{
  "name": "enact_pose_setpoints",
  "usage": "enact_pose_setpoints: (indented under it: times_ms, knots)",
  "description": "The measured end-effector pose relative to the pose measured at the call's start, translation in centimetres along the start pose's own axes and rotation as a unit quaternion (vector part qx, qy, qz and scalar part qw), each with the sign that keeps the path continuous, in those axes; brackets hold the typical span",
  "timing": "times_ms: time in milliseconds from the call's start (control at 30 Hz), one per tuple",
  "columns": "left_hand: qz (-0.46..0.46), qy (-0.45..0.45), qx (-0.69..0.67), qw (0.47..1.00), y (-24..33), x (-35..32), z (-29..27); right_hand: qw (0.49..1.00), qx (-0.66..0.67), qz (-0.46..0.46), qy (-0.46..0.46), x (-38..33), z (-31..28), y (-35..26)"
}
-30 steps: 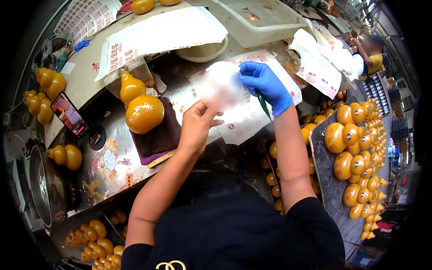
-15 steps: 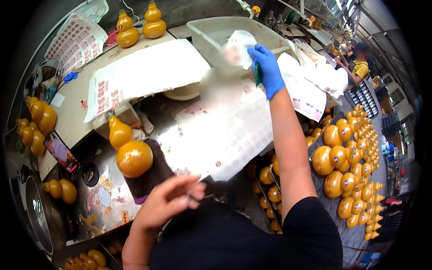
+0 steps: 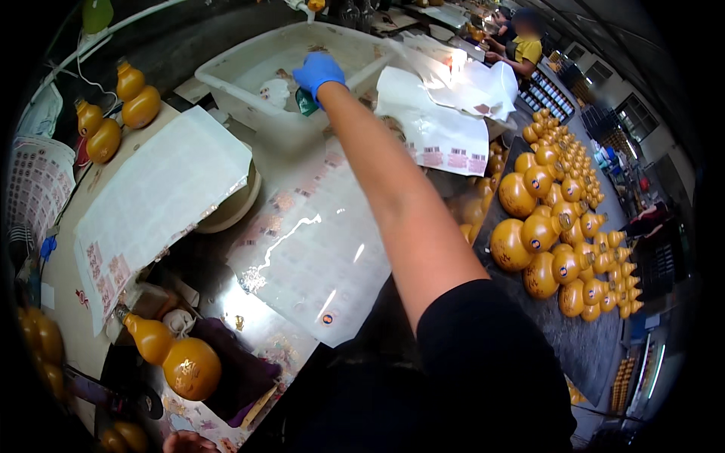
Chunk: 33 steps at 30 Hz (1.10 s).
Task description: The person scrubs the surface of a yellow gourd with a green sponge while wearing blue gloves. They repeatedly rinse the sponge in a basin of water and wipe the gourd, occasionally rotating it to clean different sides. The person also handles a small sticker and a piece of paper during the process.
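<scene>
The blue-gloved right hand [image 3: 319,72], seemingly grasping a dark-green tool [image 3: 305,103], has room over the translucent plastic tub [image 3: 232,100]; the bare left hand [image 3: 189,442] is cut off, grip unclear.

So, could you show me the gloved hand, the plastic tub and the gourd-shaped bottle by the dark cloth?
Gloved right hand [image 3: 320,72]: head view, on the back of the blue glove.
Plastic tub [image 3: 236,104]: head view, on its near wall.
Gourd-shaped bottle [image 3: 191,369]: head view, on its larger bulb.

white paper [image 3: 276,92] at tub [image 3: 232,96], green tool [image 3: 306,103]
</scene>
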<state>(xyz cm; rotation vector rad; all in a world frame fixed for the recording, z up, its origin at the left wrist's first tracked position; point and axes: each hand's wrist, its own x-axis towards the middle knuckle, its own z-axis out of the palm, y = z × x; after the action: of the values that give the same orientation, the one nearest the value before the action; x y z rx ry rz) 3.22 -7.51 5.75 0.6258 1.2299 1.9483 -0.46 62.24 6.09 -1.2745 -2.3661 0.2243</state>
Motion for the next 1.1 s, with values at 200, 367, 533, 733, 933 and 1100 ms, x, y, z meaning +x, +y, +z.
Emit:
enact_pose_setpoints:
  times_ms: [200,367,533,733,933,1100]
  knots:
    - [-0.056,0.003,-0.123,0.991,-0.3,2.2,-1.8,0.975,0.206,-0.048,0.066,-0.8,-3.8,10.1]
    - [0.043,0.013,0.025,0.999,-2.3,1.2,-0.8,0.849,0.517,0.033,0.105,-18.2,-5.0,6.9]
    - [0.059,0.046,0.144,0.987,-0.3,0.6,1.3,0.919,0.308,-0.129,-0.208,-37.2,-5.8,6.0]
    - [0.058,0.026,0.109,0.992,-2.0,0.0,1.4,0.941,0.062,-0.235,-0.237,-44.5,-7.0,6.1]
    - [0.045,0.057,0.089,0.993,-3.0,-1.1,1.0,0.799,0.485,0.288,-0.207,-47.4,-5.1,7.4]
    - [0.029,0.073,0.086,0.993,-3.3,-0.5,1.4,0.702,0.559,0.361,-0.256,-46.5,-3.4,3.5]
